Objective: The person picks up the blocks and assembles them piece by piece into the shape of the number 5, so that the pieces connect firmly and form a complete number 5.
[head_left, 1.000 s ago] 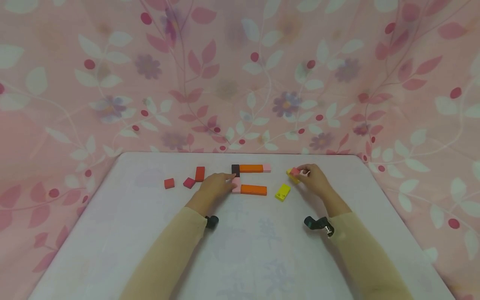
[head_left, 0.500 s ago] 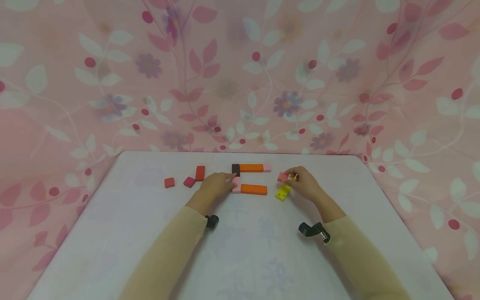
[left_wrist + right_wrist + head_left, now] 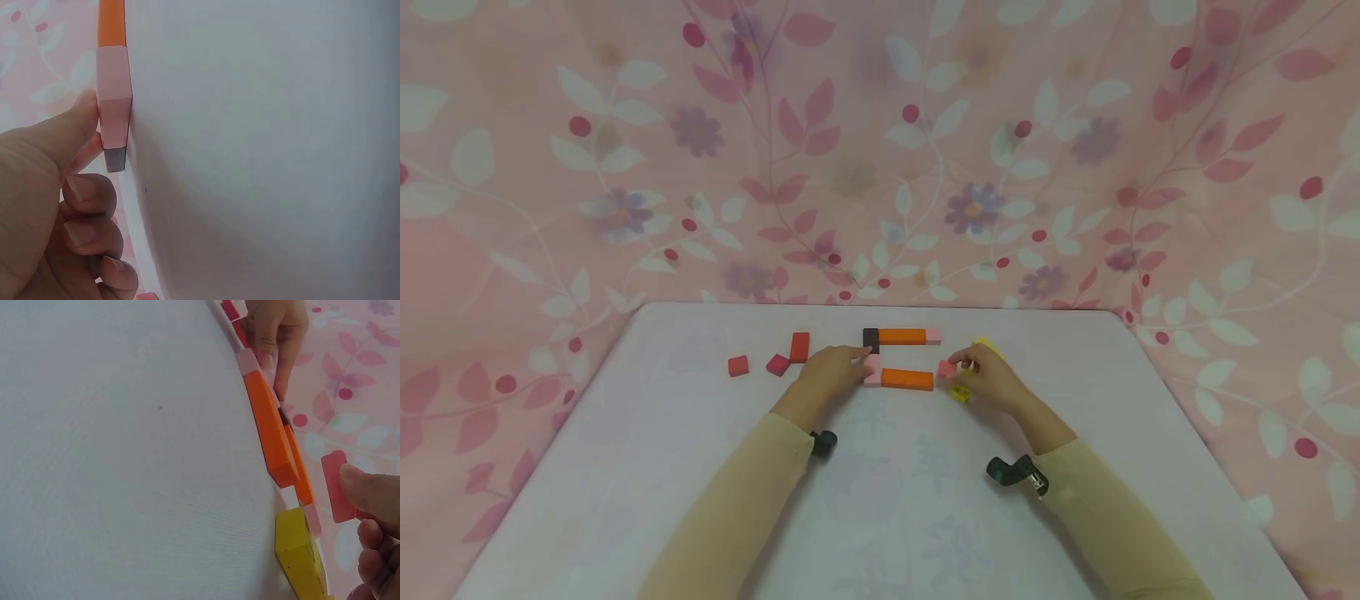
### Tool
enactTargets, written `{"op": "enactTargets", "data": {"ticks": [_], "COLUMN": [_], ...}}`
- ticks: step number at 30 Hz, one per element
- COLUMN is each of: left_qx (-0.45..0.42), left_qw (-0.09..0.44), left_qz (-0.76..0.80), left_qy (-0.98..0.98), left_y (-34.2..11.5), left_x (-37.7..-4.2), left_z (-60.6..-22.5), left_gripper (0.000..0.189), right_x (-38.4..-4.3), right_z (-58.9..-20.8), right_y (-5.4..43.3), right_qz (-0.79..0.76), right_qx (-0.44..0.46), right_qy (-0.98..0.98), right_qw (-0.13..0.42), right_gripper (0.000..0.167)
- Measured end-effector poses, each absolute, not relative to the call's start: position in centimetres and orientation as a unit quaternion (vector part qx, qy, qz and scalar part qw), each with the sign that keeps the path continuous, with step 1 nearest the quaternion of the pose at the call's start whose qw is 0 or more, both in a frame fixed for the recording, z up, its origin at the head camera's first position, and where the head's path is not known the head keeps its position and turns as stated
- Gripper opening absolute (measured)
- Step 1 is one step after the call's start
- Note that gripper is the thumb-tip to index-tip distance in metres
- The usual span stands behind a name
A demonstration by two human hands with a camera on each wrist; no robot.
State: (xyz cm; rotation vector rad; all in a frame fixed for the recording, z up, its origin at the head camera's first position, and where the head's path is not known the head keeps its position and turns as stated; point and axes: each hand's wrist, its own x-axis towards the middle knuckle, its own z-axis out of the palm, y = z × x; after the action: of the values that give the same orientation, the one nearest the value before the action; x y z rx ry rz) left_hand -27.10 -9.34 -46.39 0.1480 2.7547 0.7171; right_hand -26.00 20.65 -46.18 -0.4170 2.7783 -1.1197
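Observation:
In the head view my right hand [image 3: 996, 382] pinches a small coral-pink block [image 3: 946, 369] between thumb and finger. The right wrist view shows this coral-pink block [image 3: 337, 487] held off the table. It is just beyond the right end of the nearer orange bar [image 3: 907, 379]. My left hand [image 3: 831, 372] rests at the left of the row. Its thumb touches the light pink block [image 3: 114, 94], and the extended index finger touches the black block [image 3: 871, 340]. From the black block a farther orange bar [image 3: 902, 337] runs right to a small light pink block [image 3: 933, 337].
Two yellow blocks, one nearer [image 3: 960, 394] and one farther [image 3: 983, 343], lie partly hidden by the right hand. Left of the left hand are a red bar [image 3: 800, 347], a dark pink block [image 3: 778, 364] and a red block [image 3: 738, 366]. A floral curtain [image 3: 880, 167] hangs behind the table.
My right hand has carried the coral-pink block left and toward me, from above the farther yellow block to near the nearer orange bar's end. The left hand stays in place.

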Motion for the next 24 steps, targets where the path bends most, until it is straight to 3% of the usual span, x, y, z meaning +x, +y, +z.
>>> {"op": "enactTargets", "data": {"ticks": [24], "left_qx": [0.05], "left_qw": [0.143], "left_qz": [0.258], "left_qy": [0.954], "left_y": [-9.5], "left_x": [-27.3], "left_z": [-47.1], "left_gripper": [0.054], "right_x": [-26.2], "right_z": [-47.5], "right_y": [20.9], "right_qz": [-0.34], "right_qx": [-0.162], "right_qy": [0.923], "right_qw": [0.083], "right_gripper": [0.029]}}
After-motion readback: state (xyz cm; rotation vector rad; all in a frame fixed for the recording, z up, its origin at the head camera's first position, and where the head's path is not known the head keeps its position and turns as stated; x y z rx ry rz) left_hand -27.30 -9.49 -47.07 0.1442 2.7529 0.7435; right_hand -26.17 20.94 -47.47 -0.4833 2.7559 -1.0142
